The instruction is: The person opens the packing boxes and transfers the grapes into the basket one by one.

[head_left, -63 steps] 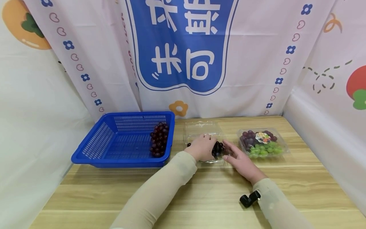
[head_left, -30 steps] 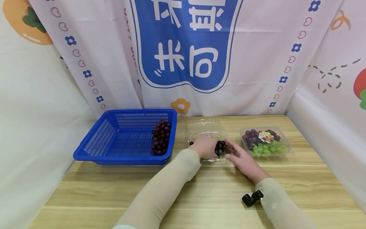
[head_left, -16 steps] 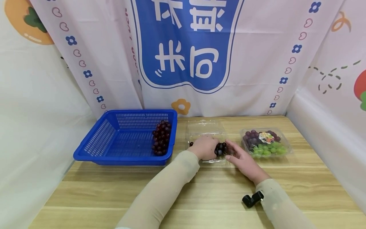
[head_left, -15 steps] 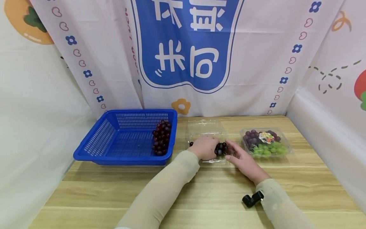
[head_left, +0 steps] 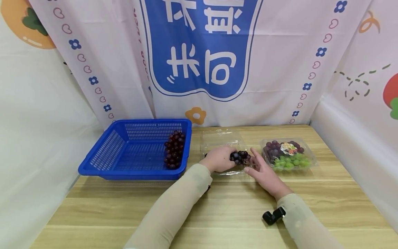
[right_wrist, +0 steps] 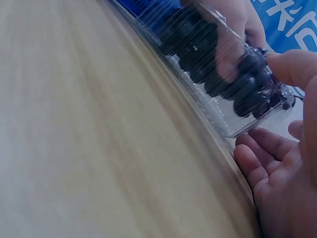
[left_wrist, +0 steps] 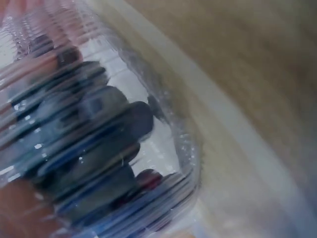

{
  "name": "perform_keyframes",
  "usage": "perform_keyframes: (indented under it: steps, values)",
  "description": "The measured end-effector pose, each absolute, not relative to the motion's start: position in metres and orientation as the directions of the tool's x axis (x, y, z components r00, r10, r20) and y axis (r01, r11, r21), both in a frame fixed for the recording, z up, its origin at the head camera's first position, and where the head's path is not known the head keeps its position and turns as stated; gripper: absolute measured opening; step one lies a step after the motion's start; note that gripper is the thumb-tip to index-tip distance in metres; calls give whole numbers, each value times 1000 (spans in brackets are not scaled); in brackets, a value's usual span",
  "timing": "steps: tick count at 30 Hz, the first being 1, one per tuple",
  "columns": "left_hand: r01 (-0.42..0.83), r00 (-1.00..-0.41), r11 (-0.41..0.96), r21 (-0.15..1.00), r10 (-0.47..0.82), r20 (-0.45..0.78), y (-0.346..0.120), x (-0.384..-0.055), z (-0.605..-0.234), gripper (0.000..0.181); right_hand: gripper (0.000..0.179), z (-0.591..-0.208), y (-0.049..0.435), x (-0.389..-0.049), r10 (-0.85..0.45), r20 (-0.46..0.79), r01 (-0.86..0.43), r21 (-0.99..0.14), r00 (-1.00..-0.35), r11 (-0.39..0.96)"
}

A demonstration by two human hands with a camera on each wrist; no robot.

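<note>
In the head view my left hand (head_left: 220, 159) reaches into an opened clear plastic clamshell box (head_left: 222, 138) and grips a bunch of dark grapes (head_left: 238, 157). The bunch's brownish stem points right. Through the ribbed box wall, the right wrist view shows a left-hand finger pressed among the grapes (right_wrist: 247, 94). At the box's right end, my right hand (head_left: 264, 174) is spread with relaxed fingers. Its thumb is at the rim and its other fingers lie loosely curled by the lower corner; firm contact is unclear. Blurred dark grapes (left_wrist: 104, 129) fill the left wrist view.
Left of the box, a blue plastic basket (head_left: 136, 173) has reddish grapes (head_left: 174, 148) along its right side. A closed clear box (head_left: 308, 162) with purple and green grapes and a fruit label lies to the right. Everything stands on a wooden table (head_left: 217, 214) before printed cloth.
My left hand has shifted a little left and turned, and the dark bunch has tilted so its stem shows. My right hand stays nearly in place, its fingers slightly more spread.
</note>
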State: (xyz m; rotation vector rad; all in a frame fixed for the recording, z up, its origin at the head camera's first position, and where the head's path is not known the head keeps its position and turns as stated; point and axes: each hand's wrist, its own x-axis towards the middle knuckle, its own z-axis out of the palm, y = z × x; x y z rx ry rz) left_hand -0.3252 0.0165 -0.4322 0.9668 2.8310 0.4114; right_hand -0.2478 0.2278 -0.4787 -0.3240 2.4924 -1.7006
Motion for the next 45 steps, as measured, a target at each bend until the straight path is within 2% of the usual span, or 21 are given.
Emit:
perform_keyframes:
  steps: [6,12,16,20,26,30,32,36,42,45]
  values:
    - [536,-816,727,430,577,41,10,-320,-427,44,83,-479,228,-248,-240,25,-109,-934,-970,342]
    - [393,-880,633,668,470,72,9,-317,-414,52,78,-479,226,-248,-287,60,-150,-941,-956,303]
    - [295,-913,446,845,392,112,7,-315,-397,53,76,-477,226,-247,-290,70,-162,-937,-955,310]
    - [221,-925,157,963,347,155,3,-309,-376,52,75,-476,226,-247,-279,68,-162,-930,-958,330]
    - [228,-913,-209,951,294,283,-3,-294,-339,45,74,-477,228,-246,-263,68,-167,-912,-962,375]
    - [232,-890,-379,896,288,353,-11,-285,-316,41,72,-477,229,-247,-246,57,-151,-911,-968,383]
    - [234,-886,-404,884,286,365,-20,-284,-306,41,71,-476,228,-247,-244,53,-147,-911,-968,386]
    - [274,-901,-320,907,243,358,-47,-289,-289,41,71,-476,227,-248,-253,65,-165,-903,-965,396]
    - [241,-949,-215,946,151,276,-105,-315,-277,40,70,-478,226,-249,-261,70,-173,-903,-963,394]
    - [213,-967,-199,957,94,235,-138,-328,-276,46,71,-478,225,-249,-265,71,-171,-911,-962,375]
